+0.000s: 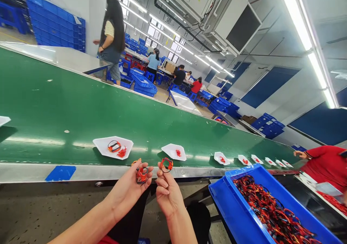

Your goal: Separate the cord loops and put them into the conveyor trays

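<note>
My left hand (pixel 138 179) is cupped palm up, its fingers curled around several small coiled wire bundles (pixel 141 175) in red, orange and black. Beside it, my right hand (pixel 167 191) pinches a single coiled wire bundle (pixel 166 165) between thumb and forefinger. Both hands hover at the near edge of a green conveyor belt (pixel 81 110). Just beyond the left hand lies a white tray (pixel 101 146) holding a wire coil and small red pieces. Past the right hand sits another white tray (pixel 168 149) with only small red pieces in it.
At the right, a blue bin (pixel 226 200) holds a heap of red and black wire bundles (pixel 265 208). Several more white trays (pixel 221 158) line the belt. A co-worker in a red top (pixel 325 164) is at the far right. Blue tape (pixel 61 173) marks the metal edge.
</note>
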### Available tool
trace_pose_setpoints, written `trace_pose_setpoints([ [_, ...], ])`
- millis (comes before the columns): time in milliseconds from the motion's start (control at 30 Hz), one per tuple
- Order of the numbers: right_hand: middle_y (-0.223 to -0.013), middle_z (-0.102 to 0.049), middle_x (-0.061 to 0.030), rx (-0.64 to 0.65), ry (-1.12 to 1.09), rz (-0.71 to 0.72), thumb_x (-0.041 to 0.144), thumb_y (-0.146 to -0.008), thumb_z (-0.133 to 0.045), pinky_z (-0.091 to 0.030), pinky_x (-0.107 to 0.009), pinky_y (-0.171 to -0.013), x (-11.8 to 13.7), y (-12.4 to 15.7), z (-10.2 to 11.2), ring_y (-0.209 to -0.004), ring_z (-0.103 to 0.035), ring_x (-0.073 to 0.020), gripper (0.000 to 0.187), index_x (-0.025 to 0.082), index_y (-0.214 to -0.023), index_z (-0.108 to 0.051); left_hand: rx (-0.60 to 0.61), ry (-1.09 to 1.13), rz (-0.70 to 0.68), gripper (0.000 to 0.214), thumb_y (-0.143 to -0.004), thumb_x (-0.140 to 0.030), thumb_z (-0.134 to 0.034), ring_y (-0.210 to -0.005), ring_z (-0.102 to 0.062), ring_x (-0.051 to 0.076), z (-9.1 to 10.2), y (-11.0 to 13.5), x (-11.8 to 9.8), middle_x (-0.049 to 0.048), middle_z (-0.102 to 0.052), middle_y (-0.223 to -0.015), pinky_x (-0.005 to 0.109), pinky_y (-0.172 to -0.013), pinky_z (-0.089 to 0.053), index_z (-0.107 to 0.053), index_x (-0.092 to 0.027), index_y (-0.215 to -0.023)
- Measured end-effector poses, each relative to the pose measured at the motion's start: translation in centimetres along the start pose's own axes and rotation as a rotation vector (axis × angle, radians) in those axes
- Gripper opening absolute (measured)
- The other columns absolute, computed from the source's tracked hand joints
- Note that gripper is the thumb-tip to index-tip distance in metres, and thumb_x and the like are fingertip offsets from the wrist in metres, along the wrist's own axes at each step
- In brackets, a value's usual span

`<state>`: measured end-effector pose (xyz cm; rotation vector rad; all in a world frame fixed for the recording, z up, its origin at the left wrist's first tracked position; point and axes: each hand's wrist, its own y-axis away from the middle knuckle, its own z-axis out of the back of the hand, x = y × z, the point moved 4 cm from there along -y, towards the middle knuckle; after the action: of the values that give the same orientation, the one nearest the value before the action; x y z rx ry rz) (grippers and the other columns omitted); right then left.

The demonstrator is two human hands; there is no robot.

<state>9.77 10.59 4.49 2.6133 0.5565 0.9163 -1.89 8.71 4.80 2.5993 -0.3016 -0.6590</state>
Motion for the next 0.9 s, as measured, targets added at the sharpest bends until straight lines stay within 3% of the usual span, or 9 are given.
trace_pose_setpoints([
  [133,-0.066,-0.047,0.0049,0.0,0.149,0.054,0.025,-0.066,-0.072,-0.019,-0.007,-0.03,0.0,-0.4,0.5,-0.04,-0.024,0.0019,0.027,0.013,-0.089,-0.065,0.012,-0.001,0.003,0.014,-0.083,-0.025,-0.055,-0.074,-0.063,0.016,-0.1,0.1,-0.1,0.0122,-0.064,-0.088,0.028,-0.065,-0.054,-0.059,-0.012,-0.083],
  [300,-0.067,-0.054,-0.0007,-0.202,0.952,0.566,0.041,-0.079,-0.051,-0.025,-0.017,-0.033,4.4,-2.6,0.4,-0.04,-0.03,-0.0046,0.034,0.013,-0.092,-0.066,0.036,-0.003,0.0,0.017,-0.083,-0.028,-0.054,-0.077,-0.063,0.017,-0.1,0.2,-0.5,0.0128,-0.064,-0.09,0.029,-0.066,-0.054,-0.059,-0.012,-0.084],
  [467,-0.078,-0.063,-0.0046,-0.282,1.181,0.761,0.036,-0.073,-0.06,-0.039,-0.024,-0.052,8.2,-3.3,-0.9,-0.056,-0.047,-0.0124,0.034,0.016,-0.1,-0.067,0.055,-0.002,-0.02,0.017,-0.083,-0.029,-0.055,-0.08,-0.063,0.017,-0.1,0.3,-1.0,0.0126,-0.064,-0.092,0.029,-0.069,-0.053,-0.059,-0.013,-0.086],
  [567,-0.076,-0.061,-0.0013,-0.2,1.336,0.77,0.036,-0.081,-0.054,-0.038,-0.023,-0.052,6.7,-0.8,-2.5,-0.052,-0.046,-0.0109,0.035,0.02,-0.11,-0.062,0.052,-0.011,-0.034,0.017,-0.083,-0.029,-0.055,-0.082,-0.063,0.018,-0.1,0.2,-1.0,0.0124,-0.064,-0.093,0.031,-0.072,-0.053,-0.059,-0.013,-0.086],
  [733,-0.073,-0.06,0.0019,0.18,1.548,0.684,0.031,-0.083,-0.055,-0.035,-0.021,-0.05,1.1,3.1,-4.3,-0.05,-0.043,-0.009,0.025,0.024,-0.106,-0.062,0.124,-0.037,-0.044,0.018,-0.085,-0.03,-0.051,-0.077,-0.061,0.017,-0.3,0.1,-0.6,0.0081,-0.063,-0.086,0.032,-0.072,-0.052,-0.06,-0.015,-0.087],
  [800,-0.077,-0.061,0.0011,0.165,1.559,0.718,0.03,-0.082,-0.057,-0.034,-0.021,-0.051,0.4,3.4,-4.0,-0.051,-0.04,-0.0084,0.02,0.023,-0.099,-0.064,0.144,-0.039,-0.035,0.02,-0.086,-0.03,-0.048,-0.079,-0.061,0.018,-0.4,0.3,-0.5,0.0083,-0.064,-0.089,0.032,-0.074,-0.052,-0.061,-0.015,-0.088],
  [900,-0.072,-0.058,0.0011,0.081,1.35,0.635,0.033,-0.084,-0.054,-0.031,-0.021,-0.049,0.5,2.8,-2.4,-0.052,-0.038,-0.008,0.017,0.02,-0.089,-0.063,0.161,0.001,-0.053,0.016,-0.086,-0.028,-0.049,-0.089,-0.061,0.018,-0.6,0.8,-0.9,0.0067,-0.064,-0.094,0.034,-0.081,-0.05,-0.061,-0.017,-0.087],
])
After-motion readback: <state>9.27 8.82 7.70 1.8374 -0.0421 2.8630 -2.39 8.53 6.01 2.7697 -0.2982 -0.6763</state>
